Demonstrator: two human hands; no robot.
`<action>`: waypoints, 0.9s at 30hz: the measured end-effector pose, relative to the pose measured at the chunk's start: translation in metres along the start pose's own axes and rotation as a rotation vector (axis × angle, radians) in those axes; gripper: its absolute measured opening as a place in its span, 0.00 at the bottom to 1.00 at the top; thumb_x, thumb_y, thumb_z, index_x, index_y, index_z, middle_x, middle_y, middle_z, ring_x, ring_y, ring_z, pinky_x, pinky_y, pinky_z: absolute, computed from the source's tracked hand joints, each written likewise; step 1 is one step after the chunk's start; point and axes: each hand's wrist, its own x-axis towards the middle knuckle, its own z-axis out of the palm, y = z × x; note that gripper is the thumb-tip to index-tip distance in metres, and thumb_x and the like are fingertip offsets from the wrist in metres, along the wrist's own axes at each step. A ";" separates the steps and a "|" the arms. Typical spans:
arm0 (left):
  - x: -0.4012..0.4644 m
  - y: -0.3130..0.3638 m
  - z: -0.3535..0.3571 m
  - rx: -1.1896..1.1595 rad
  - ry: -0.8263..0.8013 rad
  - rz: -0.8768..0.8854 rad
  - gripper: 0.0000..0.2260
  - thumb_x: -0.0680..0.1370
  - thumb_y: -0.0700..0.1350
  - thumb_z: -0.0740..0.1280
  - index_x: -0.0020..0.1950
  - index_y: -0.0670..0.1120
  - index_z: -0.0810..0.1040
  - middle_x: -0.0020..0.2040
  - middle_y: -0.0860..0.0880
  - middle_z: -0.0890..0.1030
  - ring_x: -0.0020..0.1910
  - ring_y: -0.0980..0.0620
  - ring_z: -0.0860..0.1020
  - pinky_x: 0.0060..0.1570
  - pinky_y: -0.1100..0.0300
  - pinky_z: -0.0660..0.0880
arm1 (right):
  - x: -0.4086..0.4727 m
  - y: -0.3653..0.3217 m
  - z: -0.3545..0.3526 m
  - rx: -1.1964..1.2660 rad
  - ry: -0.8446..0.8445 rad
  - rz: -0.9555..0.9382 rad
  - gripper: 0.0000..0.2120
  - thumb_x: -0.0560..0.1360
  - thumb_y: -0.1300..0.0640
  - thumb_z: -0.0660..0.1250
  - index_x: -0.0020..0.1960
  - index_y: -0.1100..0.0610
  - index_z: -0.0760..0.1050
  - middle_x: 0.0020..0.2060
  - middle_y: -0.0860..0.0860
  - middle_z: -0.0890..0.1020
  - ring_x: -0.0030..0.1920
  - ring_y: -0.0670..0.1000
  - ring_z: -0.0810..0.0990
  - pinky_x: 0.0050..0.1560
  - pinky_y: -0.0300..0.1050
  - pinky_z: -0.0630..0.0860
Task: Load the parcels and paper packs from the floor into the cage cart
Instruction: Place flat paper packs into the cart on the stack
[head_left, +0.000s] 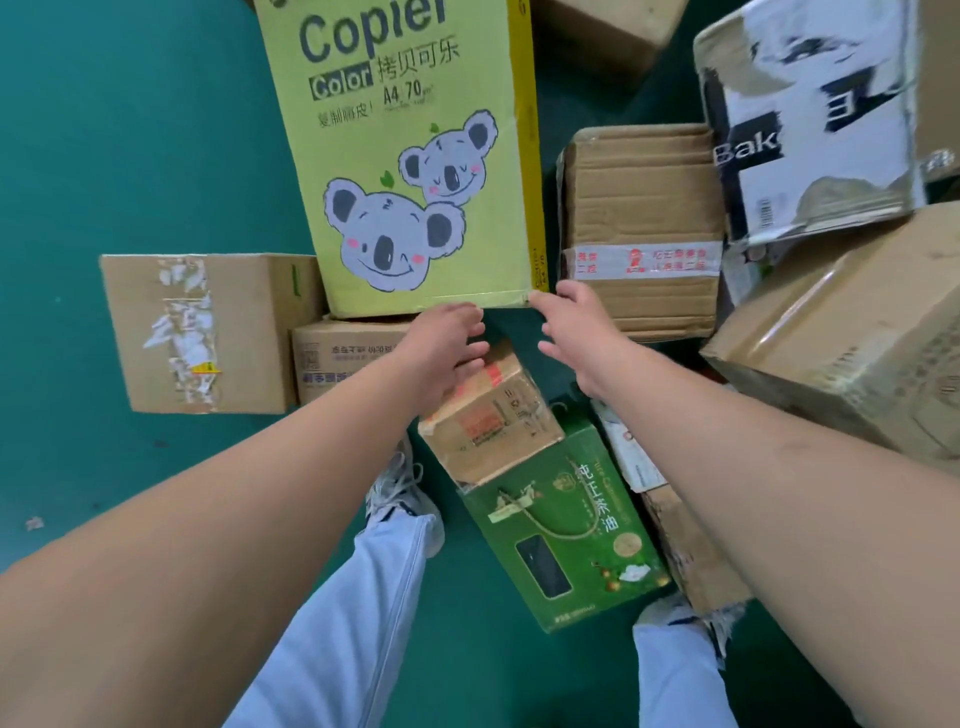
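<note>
Yellow-green copier paper box (415, 156) stands on the floor among parcels; left hand (441, 353) and right hand (576, 332), both spread and empty, should clamp its near corners before lifting

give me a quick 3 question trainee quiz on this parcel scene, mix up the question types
1. True or false: the left hand grips the green gift box.
2. Which animal is drawn on the yellow copier paper box? A) panda B) koala C) cat
3. Fill in: the small taped carton lies partly on top of the green ____ box.

Key
1. False; both hands are open, the right hand touching the yellow box's near corner.
2. B
3. gift
</note>
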 end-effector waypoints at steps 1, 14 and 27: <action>0.009 0.001 0.001 0.038 -0.001 0.024 0.15 0.88 0.43 0.57 0.74 0.46 0.71 0.64 0.50 0.78 0.63 0.49 0.78 0.65 0.54 0.77 | 0.014 0.002 0.004 -0.008 0.000 -0.021 0.31 0.82 0.48 0.65 0.81 0.48 0.57 0.72 0.52 0.72 0.66 0.53 0.74 0.71 0.58 0.73; 0.050 -0.006 -0.018 -0.134 0.078 0.044 0.16 0.85 0.50 0.64 0.71 0.48 0.70 0.63 0.46 0.80 0.58 0.48 0.81 0.57 0.54 0.81 | 0.075 -0.003 0.031 -0.082 0.005 -0.176 0.47 0.69 0.37 0.78 0.78 0.53 0.60 0.68 0.48 0.74 0.66 0.53 0.74 0.71 0.55 0.71; -0.109 -0.002 -0.058 -0.777 0.243 -0.024 0.33 0.75 0.59 0.75 0.74 0.52 0.66 0.64 0.40 0.79 0.54 0.40 0.83 0.42 0.47 0.85 | -0.126 -0.061 -0.063 0.263 -0.128 -0.121 0.43 0.67 0.42 0.81 0.73 0.59 0.68 0.66 0.58 0.75 0.61 0.59 0.79 0.48 0.51 0.85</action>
